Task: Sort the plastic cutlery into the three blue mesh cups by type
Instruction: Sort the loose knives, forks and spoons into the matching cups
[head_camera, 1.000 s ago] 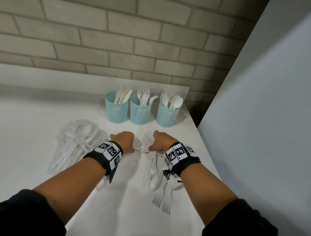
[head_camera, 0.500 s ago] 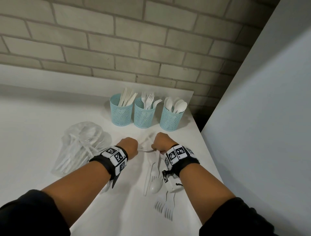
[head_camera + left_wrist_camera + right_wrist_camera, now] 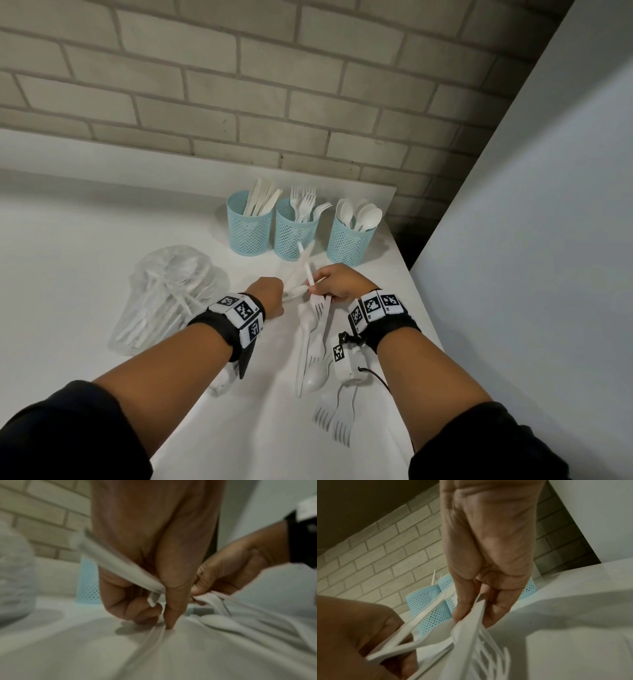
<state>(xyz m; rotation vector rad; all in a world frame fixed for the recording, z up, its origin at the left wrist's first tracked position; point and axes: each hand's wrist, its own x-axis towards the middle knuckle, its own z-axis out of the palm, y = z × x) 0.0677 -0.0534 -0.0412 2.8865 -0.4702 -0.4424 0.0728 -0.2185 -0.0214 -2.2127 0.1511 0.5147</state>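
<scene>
Three blue mesh cups stand in a row at the back: knives cup (image 3: 248, 229), forks cup (image 3: 296, 236), spoons cup (image 3: 349, 243). My left hand (image 3: 274, 294) is curled round a few white cutlery handles (image 3: 301, 270) that fan up toward the cups; their type is unclear. In the left wrist view the left hand (image 3: 154, 601) points its index finger down at the table. My right hand (image 3: 329, 284) pinches white forks (image 3: 320, 306), tines toward me, as the right wrist view shows of the forks (image 3: 481, 635). The two hands almost touch.
Loose cutlery lies on the white table (image 3: 85, 257) under my right wrist: a spoon (image 3: 317, 377), a knife (image 3: 303, 353), two forks (image 3: 337, 414). A clear plastic bag (image 3: 168, 298) of cutlery sits at the left. A white panel (image 3: 531, 274) borders the right edge.
Both hands have drawn a little toward me and closed on cutlery. The pieces in the left hand have tilted up off the table toward the cups.
</scene>
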